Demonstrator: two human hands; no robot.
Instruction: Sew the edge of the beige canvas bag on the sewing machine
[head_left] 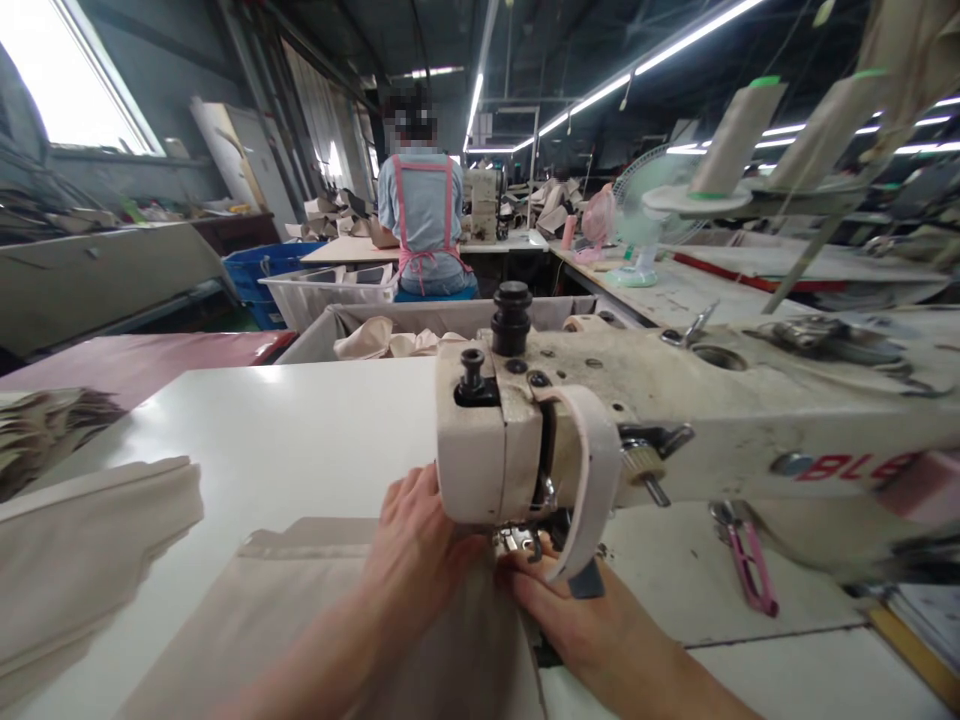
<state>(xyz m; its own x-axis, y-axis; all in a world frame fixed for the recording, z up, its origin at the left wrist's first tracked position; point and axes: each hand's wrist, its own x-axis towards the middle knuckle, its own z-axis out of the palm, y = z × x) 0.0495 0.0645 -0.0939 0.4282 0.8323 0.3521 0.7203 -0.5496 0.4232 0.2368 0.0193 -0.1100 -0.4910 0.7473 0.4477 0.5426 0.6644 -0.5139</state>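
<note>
A beige fabric piece (315,610) lies on the white table under the head of a sewing machine (487,450). My left hand (416,530) rests on the fabric just left of the presser foot (517,540), its fingers lying flat and their tips partly behind the machine head. On the right, my right hand (562,600) has its fingers closed at the fabric's edge, close by the presser foot. The machine's white curved guard partly covers those fingers. Where the needle meets the cloth is hard to make out.
Pink-handled snips (750,570) lie right of the needle area. More beige pieces (97,550) lie at the left. Behind the table stands a bin (330,330) of fabric. Thread cones (739,140) stand at upper right. A person in a pink apron (427,220) sits ahead, facing away.
</note>
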